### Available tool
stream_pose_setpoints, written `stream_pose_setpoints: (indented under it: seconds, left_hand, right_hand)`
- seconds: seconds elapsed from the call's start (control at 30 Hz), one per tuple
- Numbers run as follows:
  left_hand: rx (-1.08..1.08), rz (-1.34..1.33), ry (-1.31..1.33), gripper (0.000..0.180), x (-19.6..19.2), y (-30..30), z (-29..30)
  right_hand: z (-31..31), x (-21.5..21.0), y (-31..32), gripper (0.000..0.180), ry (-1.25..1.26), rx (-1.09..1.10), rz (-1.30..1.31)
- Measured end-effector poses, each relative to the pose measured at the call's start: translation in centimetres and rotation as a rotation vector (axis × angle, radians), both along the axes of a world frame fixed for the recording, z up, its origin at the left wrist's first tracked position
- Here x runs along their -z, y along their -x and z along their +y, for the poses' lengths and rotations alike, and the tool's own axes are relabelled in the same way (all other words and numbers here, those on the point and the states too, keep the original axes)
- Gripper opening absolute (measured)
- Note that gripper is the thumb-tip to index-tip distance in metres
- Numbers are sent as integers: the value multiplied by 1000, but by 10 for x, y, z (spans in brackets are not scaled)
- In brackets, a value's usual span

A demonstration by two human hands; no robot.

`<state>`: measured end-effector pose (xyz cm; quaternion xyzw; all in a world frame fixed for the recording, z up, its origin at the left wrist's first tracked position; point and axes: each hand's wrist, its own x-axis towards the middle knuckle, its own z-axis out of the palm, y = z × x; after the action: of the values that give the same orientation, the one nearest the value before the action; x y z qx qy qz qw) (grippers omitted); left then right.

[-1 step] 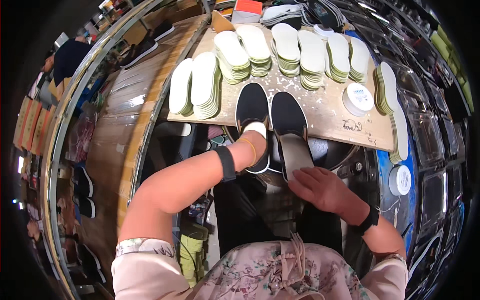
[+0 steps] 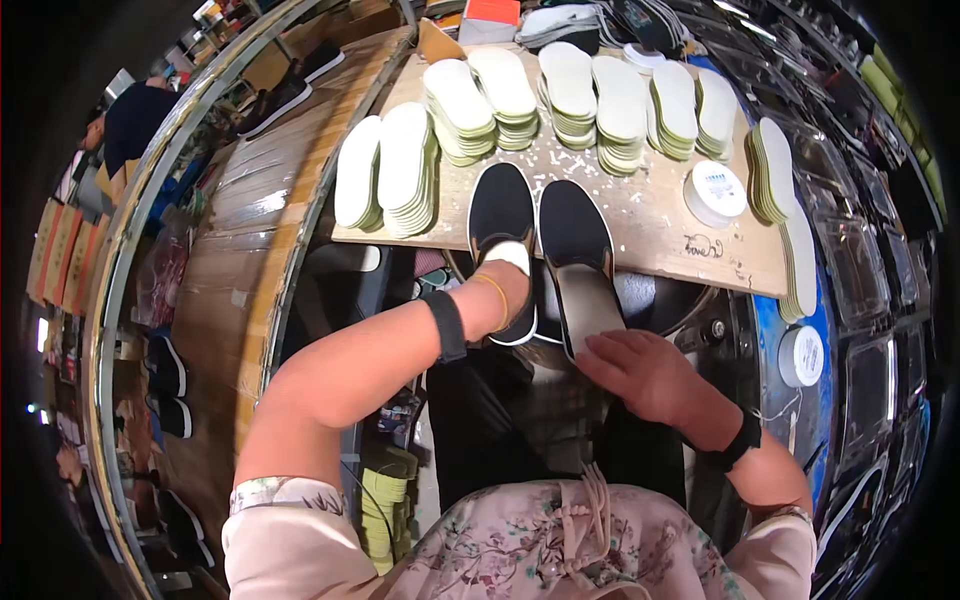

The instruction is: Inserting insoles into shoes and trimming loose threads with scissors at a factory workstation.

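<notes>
Left hand (image 2: 503, 283) being partly hidden inside left shoe (image 2: 502, 200); heel of right shoe (image 2: 575, 222) being touched by right hand (image 2: 645, 372); both hands' opening, grip unclear; grey insole (image 2: 590, 300) best being kept flat.

"What sort of place is this?"

"A workshop for shoes, by the look of it: beyond the left hand (image 2: 505, 288) and right hand (image 2: 642, 372), stacks of pale insoles (image 2: 405, 160) crowd a wooden board (image 2: 640, 225)."

"Anything besides the stacks?"

"White scraps (image 2: 578, 163) litter the board there, and two black slip-on shoes (image 2: 575, 222) are at the hands."

"And farther out?"

"Well left of the left hand, more dark shoes (image 2: 276, 108) lie on a long bench (image 2: 240, 200); past it are boxes (image 2: 65, 255) and another person (image 2: 138, 120)."
</notes>
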<state>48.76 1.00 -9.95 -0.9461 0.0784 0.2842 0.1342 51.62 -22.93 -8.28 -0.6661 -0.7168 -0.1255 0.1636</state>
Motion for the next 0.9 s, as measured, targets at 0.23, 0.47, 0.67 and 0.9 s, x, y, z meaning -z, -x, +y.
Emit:
stream_pose_setpoints:
  seconds: [0.23, 0.47, 0.67, 0.9]
  left_hand:
    - [-18, 234, 113, 27, -2, -14, 16]
    - [-289, 365, 618, 31, -6, -13, 40]
    - [-657, -86, 1089, 19, 29, 0, 49]
    - [-807, -289, 1334, 29, 48, 2, 47]
  right_hand:
    - [29, 17, -24, 14, 106, 180, 208]
    - [85, 16, -55, 15, 827, 309, 335]
    - [105, 2, -68, 30, 1148, 94, 310]
    - [90, 22, -43, 34, 644, 300, -49]
